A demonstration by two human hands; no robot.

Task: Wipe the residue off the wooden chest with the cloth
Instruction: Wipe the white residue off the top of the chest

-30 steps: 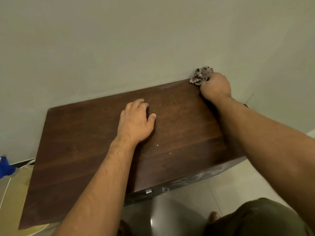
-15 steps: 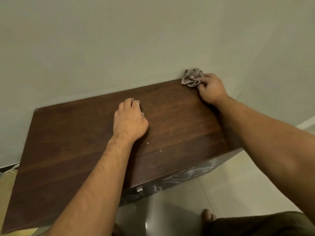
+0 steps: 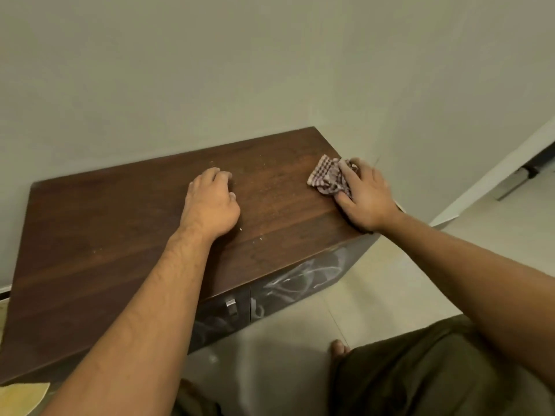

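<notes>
The dark wooden chest stands against a pale wall, its flat top facing me. Pale specks of residue dot the top around its middle and front. My right hand presses a checked cloth flat on the top near the right end, fingers spread over it. My left hand rests knuckles-up on the middle of the top, fingers curled under, holding nothing.
The chest's front has glossy dark doors with a metal handle. Pale tiled floor lies in front, with my bare toe on it. A doorway opening sits at the far right. A yellowish object lies bottom left.
My right hand has dragged the cloth from the back right corner forward along the right end, and the cloth has spread flatter. My left hand has curled its fingers under.
</notes>
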